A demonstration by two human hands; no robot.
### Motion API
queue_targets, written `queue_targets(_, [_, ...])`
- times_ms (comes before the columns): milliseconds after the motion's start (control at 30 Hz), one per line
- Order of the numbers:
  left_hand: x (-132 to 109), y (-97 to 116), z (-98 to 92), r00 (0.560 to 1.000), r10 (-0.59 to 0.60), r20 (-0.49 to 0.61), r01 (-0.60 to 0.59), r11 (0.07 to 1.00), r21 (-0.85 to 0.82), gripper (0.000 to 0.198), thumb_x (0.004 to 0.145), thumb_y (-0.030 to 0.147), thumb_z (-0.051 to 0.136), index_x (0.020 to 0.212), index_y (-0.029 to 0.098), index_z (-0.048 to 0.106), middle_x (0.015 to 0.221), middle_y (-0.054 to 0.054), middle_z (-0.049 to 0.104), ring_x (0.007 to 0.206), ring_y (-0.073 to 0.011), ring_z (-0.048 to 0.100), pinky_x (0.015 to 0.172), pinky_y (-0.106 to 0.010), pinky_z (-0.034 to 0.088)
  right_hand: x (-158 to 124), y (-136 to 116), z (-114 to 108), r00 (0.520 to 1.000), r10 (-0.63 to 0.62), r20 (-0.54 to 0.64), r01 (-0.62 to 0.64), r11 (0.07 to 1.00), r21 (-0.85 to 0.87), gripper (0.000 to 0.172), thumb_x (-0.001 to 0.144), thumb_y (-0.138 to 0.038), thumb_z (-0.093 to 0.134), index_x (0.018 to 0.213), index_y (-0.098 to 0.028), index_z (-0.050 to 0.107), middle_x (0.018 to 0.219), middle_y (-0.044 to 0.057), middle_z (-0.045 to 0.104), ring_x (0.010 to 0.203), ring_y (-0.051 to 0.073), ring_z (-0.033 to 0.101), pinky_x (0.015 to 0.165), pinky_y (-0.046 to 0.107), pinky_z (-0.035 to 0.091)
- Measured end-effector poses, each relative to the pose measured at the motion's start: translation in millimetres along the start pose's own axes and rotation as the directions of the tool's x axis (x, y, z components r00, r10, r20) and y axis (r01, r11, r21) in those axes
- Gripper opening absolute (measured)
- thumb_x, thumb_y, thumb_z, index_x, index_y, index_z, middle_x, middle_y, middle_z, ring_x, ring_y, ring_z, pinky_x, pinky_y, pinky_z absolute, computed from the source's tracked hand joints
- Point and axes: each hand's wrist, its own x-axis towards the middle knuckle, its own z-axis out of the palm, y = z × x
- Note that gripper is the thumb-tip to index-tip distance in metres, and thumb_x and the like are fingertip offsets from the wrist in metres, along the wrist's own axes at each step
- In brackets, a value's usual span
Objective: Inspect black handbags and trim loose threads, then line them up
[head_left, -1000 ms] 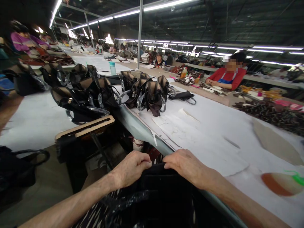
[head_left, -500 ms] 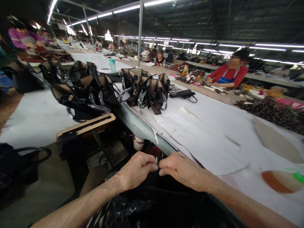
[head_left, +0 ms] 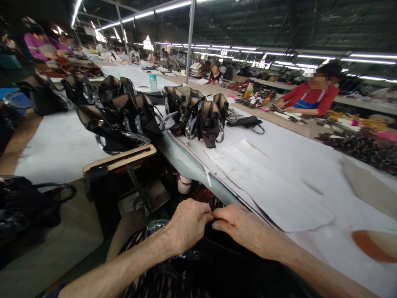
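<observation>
In my lap lies a black handbag, with clear plastic wrap round its handle parts. My left hand is closed, thumb and fingers pinched together at the bag's upper edge. Close against it, my right hand pinches the same edge, the fingertips of both hands nearly touching. The fingers cover the exact spot they grip. Ahead, several upright black handbags with beige linings and plastic-wrapped handles stand on the white-covered table.
A wooden-topped stand rises left of my knees. Another black bag rests at the far left. A turquoise cup stands behind the bags. At the right lies a bottle with brown contents. A co-worker in red handles strips across the table.
The view has shifted a little, so the surroundings appear farther right. Both hands stay pinched together over the bag, with only a slight change in their pose.
</observation>
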Motion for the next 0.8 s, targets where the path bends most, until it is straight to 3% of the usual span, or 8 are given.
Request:
queue_targets(167, [-3,-1,3.4,1.0,0.014,0.001,-0.014,1.0,0.026,0.026,0.08,0.021,0.042,0.068,0.017,0.065,0.069,-0.003,0.065,0.066,-0.0153,0.056,0.063,-0.024,0.038,-1,-1,1,1.0,-0.027,-0.012,0.027,0.999,-0.047,0.022,0.078,-0.033,0.055,0.062,-0.017,0.057,0.058,-0.003,0.055,0.055,0.01,0.046,0.051,0.021,0.029])
queue_targets(300, [-5,2,5.0,1.0,0.005,-0.002,-0.005,1.0,-0.016,0.026,0.079,0.019,0.042,0.065,0.016,0.063,0.064,-0.001,0.062,0.062,-0.0134,0.052,0.06,-0.023,0.036,-1,3,3,0.998,-0.057,0.001,0.057,0.997,-0.047,0.032,0.085,-0.027,0.044,0.056,-0.016,0.053,0.051,-0.005,0.043,0.05,0.008,0.041,0.049,0.021,0.027])
queue_targets(433, [-2,1,-2.5,0.995,0.022,0.095,-0.008,0.99,-0.144,0.026,0.079,0.019,0.042,0.062,0.015,0.061,0.055,0.003,0.052,0.056,-0.0101,0.044,0.054,-0.02,0.033,0,10,6,0.998,-0.068,-0.017,0.068,0.998,-0.002,0.035,0.082,-0.031,0.049,0.05,-0.016,0.043,0.049,-0.007,0.032,0.048,0.006,0.032,0.048,0.02,0.025])
queue_targets(533, [2,-10,-16.5,0.974,0.102,0.201,-0.025,0.935,-0.353,0.027,0.083,0.023,0.04,0.073,0.013,0.063,0.063,0.003,0.054,0.062,-0.0096,0.045,0.059,-0.019,0.036,1,17,6,0.995,-0.104,-0.011,0.104,0.994,0.019,0.038,0.083,-0.033,0.047,0.051,-0.016,0.035,0.051,-0.007,0.029,0.048,0.007,0.027,0.047,0.02,0.023])
queue_targets(633, [2,-29,-29.5,0.973,0.14,0.185,-0.019,0.843,-0.537,0.028,0.086,0.027,0.039,0.092,0.013,0.063,0.084,-0.001,0.061,0.076,-0.0119,0.051,0.072,-0.021,0.039,1,22,4,0.994,-0.107,-0.005,0.107,0.993,0.049,0.037,0.084,-0.032,0.045,0.052,-0.017,0.032,0.052,-0.007,0.029,0.049,0.007,0.028,0.047,0.021,0.023])
queue_targets(800, [-15,-49,-31.1,0.982,0.072,0.176,0.048,0.8,-0.598,0.031,0.086,0.034,0.043,0.097,0.012,0.062,0.087,-0.003,0.061,0.078,-0.0133,0.051,0.071,-0.022,0.04,2,27,4,0.994,-0.11,-0.005,0.111,0.991,0.075,0.036,0.083,-0.031,0.044,0.053,-0.017,0.032,0.053,-0.007,0.031,0.051,0.007,0.029,0.048,0.021,0.024])
